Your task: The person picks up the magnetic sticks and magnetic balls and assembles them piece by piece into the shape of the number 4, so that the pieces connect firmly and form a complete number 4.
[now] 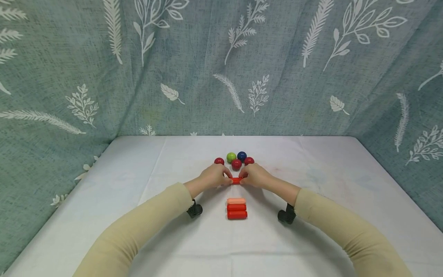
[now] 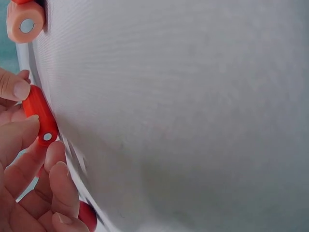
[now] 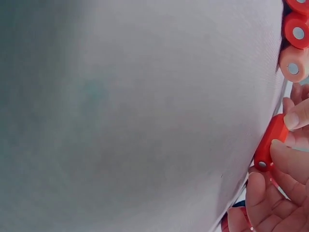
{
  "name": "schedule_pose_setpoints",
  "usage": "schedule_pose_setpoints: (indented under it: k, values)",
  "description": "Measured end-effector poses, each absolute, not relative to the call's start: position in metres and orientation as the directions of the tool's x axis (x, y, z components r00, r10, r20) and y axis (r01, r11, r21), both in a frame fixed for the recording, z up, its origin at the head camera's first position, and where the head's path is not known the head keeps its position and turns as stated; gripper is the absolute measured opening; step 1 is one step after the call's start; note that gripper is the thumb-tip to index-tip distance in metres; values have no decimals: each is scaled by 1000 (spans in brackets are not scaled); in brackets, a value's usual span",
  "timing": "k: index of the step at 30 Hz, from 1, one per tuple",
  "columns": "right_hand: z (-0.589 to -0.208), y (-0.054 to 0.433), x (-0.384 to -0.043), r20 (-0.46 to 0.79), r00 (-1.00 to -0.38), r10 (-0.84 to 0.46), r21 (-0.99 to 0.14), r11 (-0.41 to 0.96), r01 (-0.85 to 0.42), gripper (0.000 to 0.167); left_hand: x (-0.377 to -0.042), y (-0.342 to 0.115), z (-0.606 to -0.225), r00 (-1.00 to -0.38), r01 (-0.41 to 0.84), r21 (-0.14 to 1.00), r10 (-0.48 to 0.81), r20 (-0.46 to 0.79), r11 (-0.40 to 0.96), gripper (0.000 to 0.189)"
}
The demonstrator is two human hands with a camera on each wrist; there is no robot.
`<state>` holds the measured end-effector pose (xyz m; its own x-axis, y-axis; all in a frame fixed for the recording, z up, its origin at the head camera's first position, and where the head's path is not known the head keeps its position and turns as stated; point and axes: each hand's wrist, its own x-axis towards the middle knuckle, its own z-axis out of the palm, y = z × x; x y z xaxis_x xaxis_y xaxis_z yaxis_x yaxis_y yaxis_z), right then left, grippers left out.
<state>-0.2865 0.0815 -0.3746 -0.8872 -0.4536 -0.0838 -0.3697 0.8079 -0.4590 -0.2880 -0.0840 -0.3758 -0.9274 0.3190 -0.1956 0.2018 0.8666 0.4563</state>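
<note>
A short red rod (image 1: pixel 236 180) with a round silvery disc in its end lies crosswise between the two hands, just in front of a group of balls. My left hand (image 1: pixel 215 176) pinches its left end between thumb and fingers. At the right end, my right hand (image 1: pixel 257 175) grips it the same way. Both wrist views show the red rod (image 2: pixel 39 113) close to the white cloth, thumbs on its near side. Nearer the body, a salmon-pink rod (image 1: pixel 236 201) and two red rods (image 1: pixel 237 215) lie side by side, parallel to the held one.
Beyond the hands sit a green ball (image 1: pixel 231 157), a dark blue ball (image 1: pixel 242 156) and three red balls (image 1: pixel 237 165). White cloth covers the table (image 1: pixel 194 246). A patterned green curtain (image 1: pixel 207 69) hangs behind and at both sides.
</note>
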Motion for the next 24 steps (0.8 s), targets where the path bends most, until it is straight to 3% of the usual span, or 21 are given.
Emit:
schedule_pose_setpoints:
  k: [9,17,24]
  values:
    - [-374,81,-287,-84,-883,-462,-453,807,-379,14,-291,-86,-371,-931,231,438,328,-159,869,20]
    - [-374,80,-286,-115,-898,-424,-450,828,-334,14,-310,-99,-354,-978,182,451,209,-12,874,29]
    - [-375,80,-287,-108,-901,-420,-457,826,-331,13,-322,-106,-369,-980,155,398,192,-56,904,41]
